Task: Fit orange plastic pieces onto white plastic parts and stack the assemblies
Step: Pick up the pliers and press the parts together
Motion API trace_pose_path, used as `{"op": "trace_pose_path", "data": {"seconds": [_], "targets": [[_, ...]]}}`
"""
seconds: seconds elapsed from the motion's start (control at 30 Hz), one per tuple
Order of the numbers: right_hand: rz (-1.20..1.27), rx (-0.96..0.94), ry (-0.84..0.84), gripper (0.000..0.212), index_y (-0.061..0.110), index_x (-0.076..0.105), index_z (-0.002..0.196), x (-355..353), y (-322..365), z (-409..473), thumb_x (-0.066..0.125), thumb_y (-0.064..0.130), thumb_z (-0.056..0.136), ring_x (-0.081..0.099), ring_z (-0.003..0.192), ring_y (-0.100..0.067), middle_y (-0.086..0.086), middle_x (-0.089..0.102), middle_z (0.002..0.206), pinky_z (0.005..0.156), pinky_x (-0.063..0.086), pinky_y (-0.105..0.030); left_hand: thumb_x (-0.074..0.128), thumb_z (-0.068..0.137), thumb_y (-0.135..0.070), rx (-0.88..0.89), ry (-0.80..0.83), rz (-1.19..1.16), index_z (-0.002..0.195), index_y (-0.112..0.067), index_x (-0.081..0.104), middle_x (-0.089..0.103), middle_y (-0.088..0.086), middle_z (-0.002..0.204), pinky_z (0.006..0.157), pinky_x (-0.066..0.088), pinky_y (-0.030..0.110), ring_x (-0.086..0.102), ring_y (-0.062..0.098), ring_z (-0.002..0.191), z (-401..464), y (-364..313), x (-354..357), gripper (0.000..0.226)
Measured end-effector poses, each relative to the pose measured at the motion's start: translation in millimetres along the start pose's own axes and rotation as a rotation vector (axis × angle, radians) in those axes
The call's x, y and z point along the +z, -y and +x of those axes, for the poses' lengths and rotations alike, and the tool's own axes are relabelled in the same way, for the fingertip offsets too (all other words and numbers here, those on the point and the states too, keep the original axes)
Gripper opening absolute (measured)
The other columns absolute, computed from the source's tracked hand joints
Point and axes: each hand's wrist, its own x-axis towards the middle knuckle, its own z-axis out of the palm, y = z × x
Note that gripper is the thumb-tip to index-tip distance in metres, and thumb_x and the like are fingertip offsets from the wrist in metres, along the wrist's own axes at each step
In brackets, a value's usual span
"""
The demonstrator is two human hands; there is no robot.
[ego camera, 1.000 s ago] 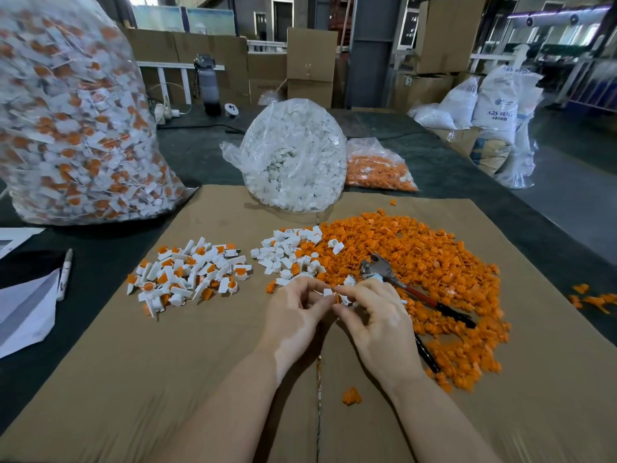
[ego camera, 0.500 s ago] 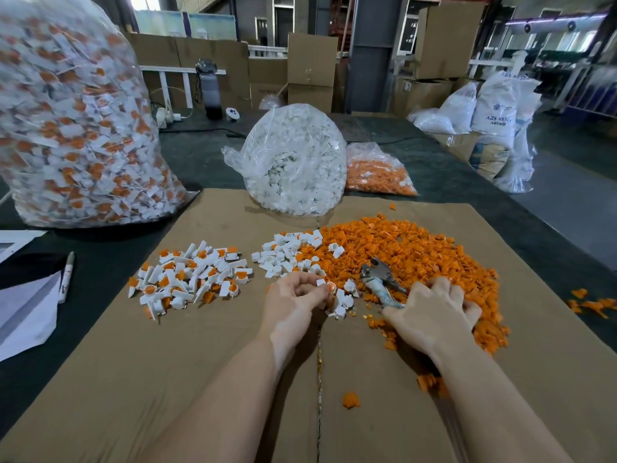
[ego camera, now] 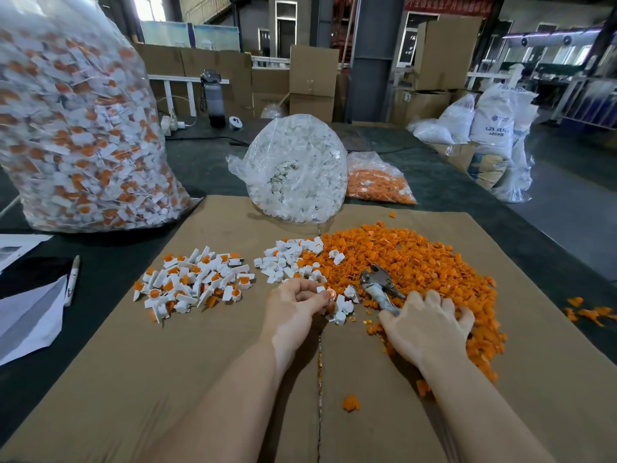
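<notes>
A wide heap of loose orange pieces covers the right half of the brown cardboard. A small pile of white parts lies at its left edge. Further left sits a pile of fitted white-and-orange assemblies. My left hand pinches a white part with an orange piece between thumb and fingers, just beside a few white parts. My right hand lies palm down in the orange heap, fingers curled into the pieces; what it holds is hidden.
Metal pliers lie in the heap by my right hand. A clear bag of white parts, a bag of orange pieces and a big bag of assemblies stand behind. A marker and papers lie left.
My right hand left my left hand and moved right into the orange heap. My left hand stayed in place, still pinching the white part.
</notes>
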Motion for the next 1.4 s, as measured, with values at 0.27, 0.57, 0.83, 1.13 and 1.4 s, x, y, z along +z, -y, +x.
{"op": "trace_pose_path", "data": {"seconds": [0.27,0.57,0.83,1.13,1.4], "targets": [[-0.136,-0.171,-0.171,0.035,0.017,0.048,0.115,-2,-3,-5,0.023,0.036,0.099,0.049,0.105,-0.025,-0.003,0.050,0.119,0.092,0.038,-0.035,0.068,0.083,-0.011,-0.035,0.002,-0.024,0.086,-0.011,0.063,0.071,0.015,0.081,0.060,0.050,0.014,0.065,0.009,0.065,1,-1,-1,0.005],[0.587,-0.411,0.275,0.037,0.015,0.048,0.069,-48,17,-16,0.037,0.033,0.100,0.037,0.051,-0.010,0.003,0.039,0.059,0.052,0.025,-0.030,0.064,0.087,-0.011,-0.141,-0.027,-0.189,0.101,-0.006,0.061,0.068,0.007,0.080,0.060,0.049,0.026,0.061,0.018,0.067,14,-14,0,0.015],[0.883,-0.222,0.617,0.036,0.008,0.056,0.083,-51,24,-19,0.034,0.033,0.098,0.052,0.064,-0.020,-0.007,0.057,0.071,0.067,0.039,-0.036,0.066,0.086,-0.010,-0.133,-0.111,-0.164,0.100,-0.001,0.062,0.066,0.006,0.070,0.050,0.050,0.019,0.060,0.009,0.052,22,-15,-6,0.017],[0.954,-0.213,0.680,0.030,0.007,0.058,0.091,-50,29,-24,0.042,0.031,0.097,0.060,0.066,-0.018,-0.007,0.062,0.074,0.061,0.048,-0.030,0.064,0.086,-0.006,-0.185,-0.178,-0.196,0.101,0.004,0.060,0.063,0.011,0.070,0.069,0.054,0.039,0.058,0.022,0.059,26,-16,-2,0.018],[0.769,-0.337,0.476,0.035,0.012,0.052,0.083,-46,30,-25,0.038,0.039,0.099,0.052,0.053,-0.008,0.000,0.057,0.065,0.054,0.041,-0.021,0.063,0.088,-0.007,-0.185,-0.150,-0.164,0.100,0.003,0.059,0.062,0.009,0.070,0.041,0.045,0.018,0.058,0.010,0.042,18,-23,-4,0.016]]}}
